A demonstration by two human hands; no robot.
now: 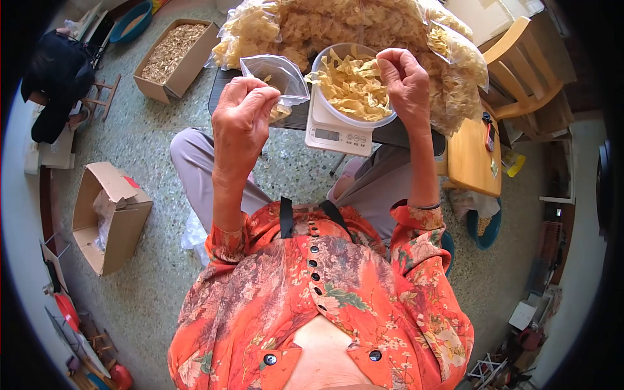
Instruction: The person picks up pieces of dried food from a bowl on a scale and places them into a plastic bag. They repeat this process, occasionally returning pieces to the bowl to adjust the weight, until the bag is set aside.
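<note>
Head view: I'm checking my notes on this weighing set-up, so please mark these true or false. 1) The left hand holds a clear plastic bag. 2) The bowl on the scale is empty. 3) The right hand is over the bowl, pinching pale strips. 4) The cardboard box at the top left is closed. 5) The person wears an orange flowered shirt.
1) True: the left hand grips the clear plastic bag by its rim.
2) False: the bowl on the scale is full of pale strips.
3) True: the right hand pinches some above the bowl.
4) False: the cardboard box is open, filled with brownish bits.
5) True: orange flowered shirt.
</note>
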